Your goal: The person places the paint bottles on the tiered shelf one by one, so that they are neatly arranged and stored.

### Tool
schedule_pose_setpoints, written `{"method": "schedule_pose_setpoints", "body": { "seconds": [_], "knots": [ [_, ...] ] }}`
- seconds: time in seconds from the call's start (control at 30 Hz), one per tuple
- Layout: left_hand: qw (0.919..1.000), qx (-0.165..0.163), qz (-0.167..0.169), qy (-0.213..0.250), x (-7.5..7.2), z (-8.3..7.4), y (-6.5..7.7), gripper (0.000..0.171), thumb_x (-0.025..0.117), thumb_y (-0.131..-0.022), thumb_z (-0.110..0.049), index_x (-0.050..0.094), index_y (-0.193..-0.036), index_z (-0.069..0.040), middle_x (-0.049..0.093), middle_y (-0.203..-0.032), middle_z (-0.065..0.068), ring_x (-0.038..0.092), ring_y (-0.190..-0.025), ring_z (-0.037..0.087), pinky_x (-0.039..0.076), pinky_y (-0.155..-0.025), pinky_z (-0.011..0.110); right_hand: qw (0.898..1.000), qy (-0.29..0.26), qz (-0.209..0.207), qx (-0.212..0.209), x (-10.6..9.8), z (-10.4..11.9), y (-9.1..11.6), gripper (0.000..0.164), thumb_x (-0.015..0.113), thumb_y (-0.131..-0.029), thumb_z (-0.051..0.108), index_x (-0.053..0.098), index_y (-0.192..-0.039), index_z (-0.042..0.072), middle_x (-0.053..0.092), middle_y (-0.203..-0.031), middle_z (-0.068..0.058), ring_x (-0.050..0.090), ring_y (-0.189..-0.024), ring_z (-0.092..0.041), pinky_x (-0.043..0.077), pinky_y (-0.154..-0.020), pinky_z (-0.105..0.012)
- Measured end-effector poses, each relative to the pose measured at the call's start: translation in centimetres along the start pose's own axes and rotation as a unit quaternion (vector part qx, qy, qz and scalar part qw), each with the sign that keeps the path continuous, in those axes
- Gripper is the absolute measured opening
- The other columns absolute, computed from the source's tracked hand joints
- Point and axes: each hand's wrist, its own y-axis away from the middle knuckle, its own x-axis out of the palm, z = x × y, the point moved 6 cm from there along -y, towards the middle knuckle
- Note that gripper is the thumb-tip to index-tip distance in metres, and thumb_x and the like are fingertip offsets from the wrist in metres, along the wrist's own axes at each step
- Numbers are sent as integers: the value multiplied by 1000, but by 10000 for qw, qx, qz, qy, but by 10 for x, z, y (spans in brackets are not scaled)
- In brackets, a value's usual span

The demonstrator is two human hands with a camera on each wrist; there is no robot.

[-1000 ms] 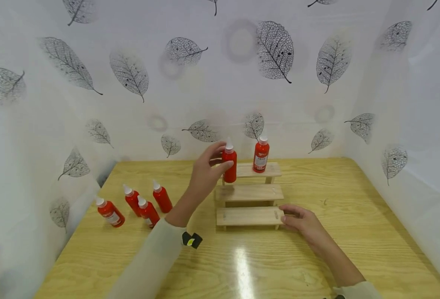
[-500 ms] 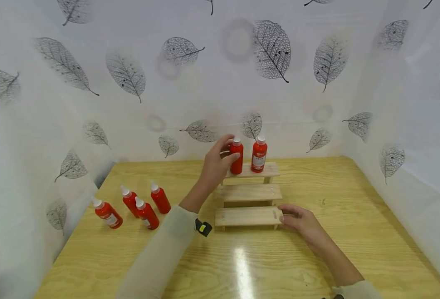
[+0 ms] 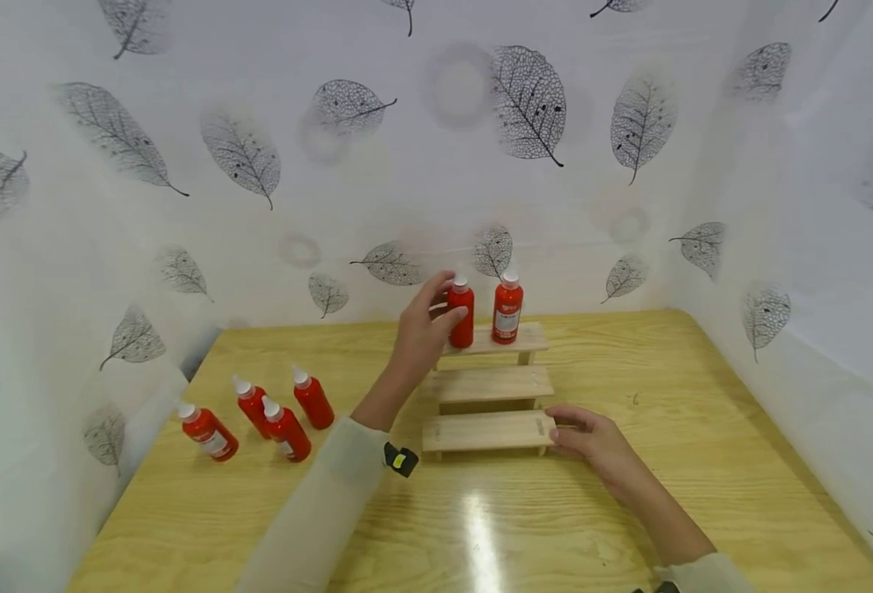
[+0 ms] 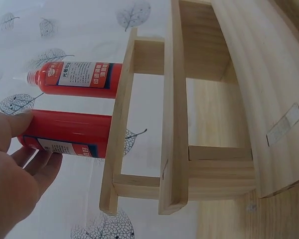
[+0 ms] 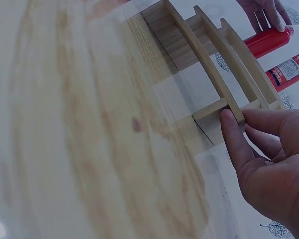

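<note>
Currently, the left hand (image 3: 420, 331) grasps an upright red squeeze bottle (image 3: 463, 333), left of its twin (image 3: 506, 317); the right hand (image 3: 594, 445) pinches the lowest wooden step (image 3: 481, 431)

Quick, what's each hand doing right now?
Left hand: holding a red bottle upright on the wooden top step.
Right hand: pinching the wooden bottom step at its right end.

- Six red bottles (image 3: 506, 319): four near the left edge of the surface (image 3: 740, 461), two on the top step (image 3: 531, 336) toward its back edge.
- One wooden stand (image 3: 492, 384).
- Three steps on it.
- Two hands: one left hand (image 3: 420, 333), one right hand (image 3: 592, 449), at the stand's front right corner.
</note>
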Motion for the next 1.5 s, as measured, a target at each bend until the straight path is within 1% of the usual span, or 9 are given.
{"method": "schedule_pose_setpoints", "body": {
  "seconds": [0.2, 0.33, 0.63, 0.8, 0.9, 1.0, 1.13, 1.33, 1.5],
  "knots": [
    [9999, -32, 65, -72, -2, 1, 2, 56, 67, -97, -12, 47, -149, -21, 57, -143, 9, 58, -123, 24, 52, -106, 38, 10000, 0, -12, 24, 0, 0, 0, 56, 66, -98, 18, 46, -147, -1, 39, -151, -24, 53, -130, -32, 55, -99, -29],
    [9998, -12, 38, -195, -17, -3, 12, 57, 68, -97, -19, 47, -150, -24, 55, -144, 7, 56, -125, 23, 50, -107, 42, 10000, -4, 21, 4, 1, -1, 0, 56, 66, -98, 18, 46, -146, -2, 39, -151, -24, 54, -128, -30, 55, -99, -28],
    [9990, 221, -115, -360, -64, -12, 58, 54, 68, -98, -26, 49, -148, -23, 54, -144, -1, 53, -129, 19, 47, -109, 48, 10000, -76, 14, 4, 0, -3, 0, 58, 66, -97, 17, 44, -147, -3, 40, -150, -25, 56, -126, -28, 55, -98, -29],
    [9974, 247, -316, -601, -89, -12, 87, 56, 69, -97, -24, 48, -149, -24, 55, -143, -3, 53, -129, 21, 48, -108, 46, 9999, -95, -18, 29, -1, -3, -1, 58, 67, -97, 16, 45, -147, -3, 41, -149, -25, 57, -125, -26, 56, -98, -29],
    [9951, 211, -455, -854, -106, -12, 106, 57, 70, -96, -21, 48, -149, -24, 55, -143, -2, 53, -130, 20, 48, -108, 38, 10000, -83, -21, 39, -1, -2, 0, 58, 66, -97, 16, 45, -147, -3, 41, -149, -25, 56, -126, -27, 56, -98, -29],
    [9914, -11, -690, -1116, -124, -9, 125, 55, 69, -97, -22, 49, -148, -25, 57, -141, -2, 54, -127, 13, 48, -104, 23, 9999, -96, -9, 40, 0, -2, 0, 58, 67, -97, 16, 45, -147, -3, 40, -149, -25, 56, -127, -29, 56, -98, -30],
    [9867, -431, -1127, -1091, -150, -5, 149, 51, 69, -97, -19, 52, -145, -24, 59, -137, -1, 56, -119, 7, 46, -97, 9, 10000, -76, -1, 24, 0, -1, 0, 58, 67, -97, 17, 45, -147, -2, 40, -149, -25, 56, -126, -30, 56, -98, -30],
    [9763, -771, -1778, -961, -185, 5, 178, 49, 69, -96, -10, 56, -142, -20, 62, -131, -4, 57, -117, 9, 46, -96, 9, 10000, -83, 40, -8, 1, -1, -1, 59, 67, -97, 17, 44, -148, -3, 40, -149, -25, 56, -126, -27, 56, -98, -29],
    [9599, -1378, -2169, -1124, -203, 24, 195, 47, 70, -96, -16, 57, -141, -19, 63, -128, -5, 56, -115, 5, 45, -93, 6, 9999, -62, 83, -48, 1, -1, 0, 60, 67, -97, 18, 43, -148, -3, 38, -151, -25, 53, -130, -32, 55, -99, -29]
  ]
}}
